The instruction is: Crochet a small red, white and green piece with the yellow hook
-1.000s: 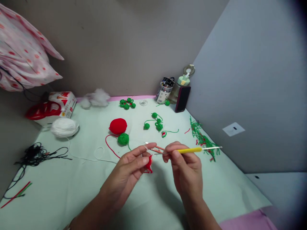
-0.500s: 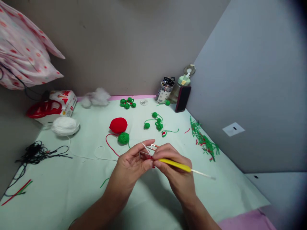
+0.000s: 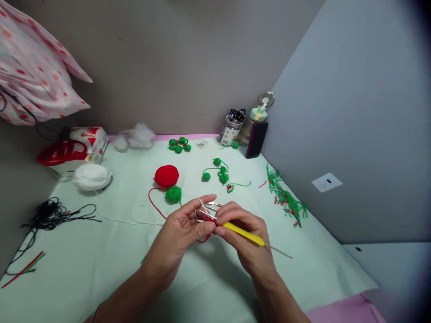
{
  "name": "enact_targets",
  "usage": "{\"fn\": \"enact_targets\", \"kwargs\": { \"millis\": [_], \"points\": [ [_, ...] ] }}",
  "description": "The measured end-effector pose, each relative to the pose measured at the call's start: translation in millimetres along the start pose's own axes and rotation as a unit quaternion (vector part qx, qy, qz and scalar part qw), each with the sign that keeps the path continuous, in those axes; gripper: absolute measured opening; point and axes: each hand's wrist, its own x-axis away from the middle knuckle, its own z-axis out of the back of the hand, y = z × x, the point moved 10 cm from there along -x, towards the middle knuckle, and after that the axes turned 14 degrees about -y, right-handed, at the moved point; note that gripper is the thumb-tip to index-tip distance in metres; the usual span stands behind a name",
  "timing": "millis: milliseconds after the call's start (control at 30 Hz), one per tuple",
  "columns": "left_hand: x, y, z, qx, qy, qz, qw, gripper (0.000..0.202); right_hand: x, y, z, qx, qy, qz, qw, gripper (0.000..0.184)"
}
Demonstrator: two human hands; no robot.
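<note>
My right hand [image 3: 247, 235] is closed round the yellow handle of a crochet hook [image 3: 244, 234]; its metal tip points left, and a second metal end sticks out at the lower right. Between thumb and fingers, my left hand [image 3: 183, 231] pinches a small red crochet piece [image 3: 211, 220]. White yarn [image 3: 202, 205] loops over my raised left index finger towards the hook tip. A short red strand [image 3: 204, 240] hangs under the piece. Just beyond my hands lie small scissors [image 3: 213, 205], partly hidden. A red yarn ball [image 3: 166, 176] and a green yarn ball [image 3: 173, 194] rest behind my left hand.
At the left are a white yarn ball [image 3: 91, 176], tangled black cord [image 3: 50, 213] and a tissue box [image 3: 96, 142]. Green crocheted pieces [image 3: 222, 172] lie mid-table. A phone [image 3: 257, 140] leans against a bottle [image 3: 248, 128] at the back. Yarn scraps [image 3: 288, 197] are strewn right.
The crochet hook has tilted and shifted slightly left, and its metal shaft now shows between my hands. The red strand below the piece has come into view.
</note>
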Motion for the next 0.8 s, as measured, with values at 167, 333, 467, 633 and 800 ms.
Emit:
{"fn": "enact_targets", "kwargs": {
  "millis": [167,333,467,633,800],
  "points": [
    [0,0,-0.3,-0.005,0.000,0.004,1.000,0.037,2,6,6,-0.027,0.023,0.009,0.999,0.011],
    [-2,-3,-0.6,0.024,-0.005,0.006,1.000,0.035,0,14,8,-0.121,0.050,-0.003,0.991,0.010],
    [-2,-5,-0.8,0.025,-0.011,0.008,1.000,0.032,-3,21,5,-0.232,0.062,-0.028,0.970,0.015],
    [1,-1,-0.2,0.025,0.012,-0.012,1.000,0.034,1,22,9,-0.194,0.087,-0.020,0.977,0.014],
    [4,1,-1.1,0.011,0.028,-0.029,0.999,0.042,5,14,12,-0.075,0.088,0.012,0.993,0.011]
  ]
}}
